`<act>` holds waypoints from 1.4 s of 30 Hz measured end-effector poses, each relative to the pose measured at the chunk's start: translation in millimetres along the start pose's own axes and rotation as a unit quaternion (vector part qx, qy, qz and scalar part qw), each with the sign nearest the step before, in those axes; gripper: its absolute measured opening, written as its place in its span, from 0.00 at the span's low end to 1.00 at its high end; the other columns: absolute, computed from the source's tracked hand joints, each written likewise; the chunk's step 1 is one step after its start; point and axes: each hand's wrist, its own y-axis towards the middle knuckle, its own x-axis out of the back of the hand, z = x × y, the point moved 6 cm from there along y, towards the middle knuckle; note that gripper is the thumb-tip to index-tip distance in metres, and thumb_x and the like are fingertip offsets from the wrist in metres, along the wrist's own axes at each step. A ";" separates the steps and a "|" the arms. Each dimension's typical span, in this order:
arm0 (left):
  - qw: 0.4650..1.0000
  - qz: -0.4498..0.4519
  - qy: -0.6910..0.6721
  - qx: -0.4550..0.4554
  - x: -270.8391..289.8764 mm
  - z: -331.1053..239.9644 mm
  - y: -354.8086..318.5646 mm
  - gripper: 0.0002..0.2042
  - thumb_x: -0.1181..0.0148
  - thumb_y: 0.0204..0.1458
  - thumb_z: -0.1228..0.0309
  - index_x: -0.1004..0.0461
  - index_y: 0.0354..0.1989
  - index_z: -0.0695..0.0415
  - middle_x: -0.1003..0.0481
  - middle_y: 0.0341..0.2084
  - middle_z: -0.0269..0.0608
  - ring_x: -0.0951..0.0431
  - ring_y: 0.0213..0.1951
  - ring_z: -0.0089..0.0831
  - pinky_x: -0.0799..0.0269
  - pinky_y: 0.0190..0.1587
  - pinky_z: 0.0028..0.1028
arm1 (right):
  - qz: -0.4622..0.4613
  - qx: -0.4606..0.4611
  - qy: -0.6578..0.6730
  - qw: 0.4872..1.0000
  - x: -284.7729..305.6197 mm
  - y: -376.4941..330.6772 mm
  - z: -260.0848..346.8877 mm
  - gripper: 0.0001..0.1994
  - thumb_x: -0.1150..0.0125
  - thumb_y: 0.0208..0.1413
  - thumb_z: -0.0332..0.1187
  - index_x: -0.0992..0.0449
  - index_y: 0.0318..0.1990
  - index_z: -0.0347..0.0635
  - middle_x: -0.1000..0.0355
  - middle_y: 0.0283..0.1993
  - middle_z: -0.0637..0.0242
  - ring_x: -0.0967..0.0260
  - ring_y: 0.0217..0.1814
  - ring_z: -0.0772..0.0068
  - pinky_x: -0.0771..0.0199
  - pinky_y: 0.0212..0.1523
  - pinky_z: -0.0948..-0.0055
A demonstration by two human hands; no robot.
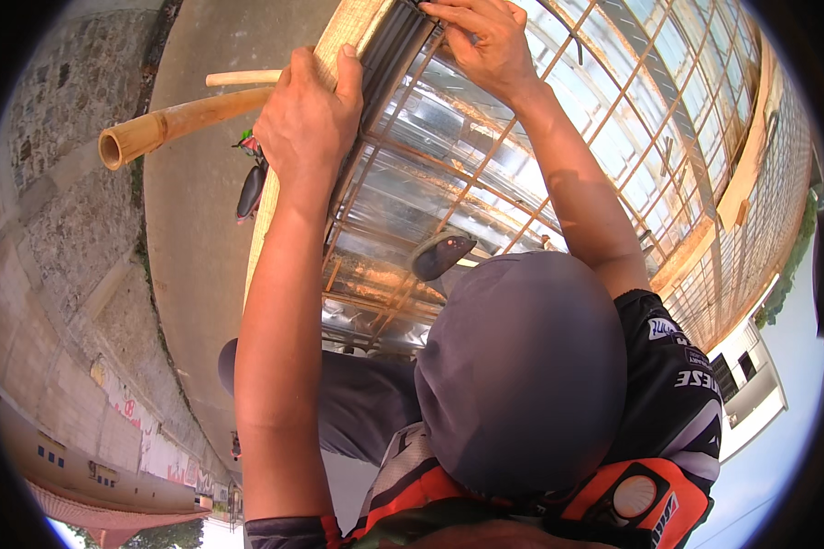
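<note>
Left hand (307, 114) clamps the plank (348, 32) edge beside the bamboo pole (169, 123). Right hand (485, 41) pinches something small at the mesh (558, 101) top; its grip contents cannot be told. Advisable: hold plank steady, work fingertips squarely.

The right hand (485, 41) curls over the top of the mesh (558, 156), so its fingertips and whatever they pinch stay hidden, and the picture's top edge cuts off the plank (339, 41) beyond the left hand (307, 114). A grey hood (522, 366) (filling the lower middle) covers the lap and most of the legs. The bamboo pole (183, 119) vanishes behind the left hand.
</note>
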 end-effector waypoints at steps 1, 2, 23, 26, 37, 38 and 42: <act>1.000 0.010 0.001 0.001 -0.6 0.0 0.6 0.31 0.50 0.72 0.39 0.21 0.57 0.59 0.13 0.44 0.60 0.13 0.47 0.63 0.19 0.51 0.55 | 0.000 -0.005 -0.010 1.000 -3.0 -0.6 -0.9 0.14 0.36 0.56 0.26 0.11 0.48 0.42 0.17 0.58 0.54 0.19 0.52 0.52 0.23 0.54 0.59; 1.000 0.018 0.002 0.005 -1.4 0.7 1.0 0.31 0.50 0.72 0.39 0.21 0.58 0.59 0.14 0.44 0.60 0.13 0.47 0.63 0.19 0.51 0.55 | 0.014 -0.055 0.052 0.997 -10.1 -2.7 -9.7 0.14 0.35 0.56 0.26 0.11 0.48 0.43 0.18 0.60 0.52 0.19 0.54 0.50 0.23 0.57 0.57; 1.000 0.000 -0.004 0.008 0.0 -0.2 1.0 0.30 0.49 0.71 0.39 0.20 0.57 0.57 0.13 0.44 0.58 0.13 0.47 0.62 0.19 0.51 0.56 | -0.087 -0.094 -0.126 0.984 -16.6 5.0 30.8 0.13 0.21 0.50 0.41 0.22 0.35 0.49 0.25 0.30 0.67 0.25 0.36 0.58 0.37 0.50 0.53; 1.000 0.007 -0.001 0.007 0.5 0.2 0.4 0.30 0.49 0.71 0.39 0.20 0.56 0.57 0.13 0.44 0.58 0.13 0.47 0.62 0.19 0.51 0.56 | -0.082 -0.096 -0.154 0.980 -17.2 9.8 32.5 0.12 0.23 0.52 0.40 0.23 0.32 0.50 0.26 0.26 0.67 0.25 0.32 0.58 0.36 0.49 0.52; 1.000 -0.002 -0.007 0.011 -1.0 1.7 0.1 0.32 0.51 0.71 0.38 0.21 0.60 0.57 0.13 0.46 0.59 0.13 0.49 0.62 0.19 0.54 0.55 | -0.040 -0.021 -0.107 0.993 7.5 14.6 32.8 0.06 0.27 0.57 0.36 0.14 0.33 0.45 0.16 0.31 0.63 0.18 0.35 0.58 0.28 0.54 0.51; 1.000 -0.002 -0.006 0.009 -1.1 1.9 0.2 0.32 0.51 0.71 0.38 0.21 0.60 0.57 0.13 0.46 0.58 0.13 0.49 0.61 0.19 0.54 0.55 | -0.006 -0.045 -0.045 0.998 8.6 15.1 26.2 0.06 0.29 0.61 0.34 0.13 0.35 0.42 0.14 0.35 0.60 0.16 0.37 0.56 0.23 0.48 0.56; 1.000 0.000 -0.007 0.007 -1.0 3.6 0.2 0.32 0.50 0.71 0.38 0.20 0.60 0.57 0.13 0.46 0.58 0.13 0.49 0.61 0.19 0.54 0.54 | 0.081 -0.097 0.063 0.990 11.0 25.8 11.8 0.06 0.28 0.62 0.31 0.12 0.37 0.38 0.14 0.36 0.58 0.15 0.39 0.58 0.19 0.43 0.61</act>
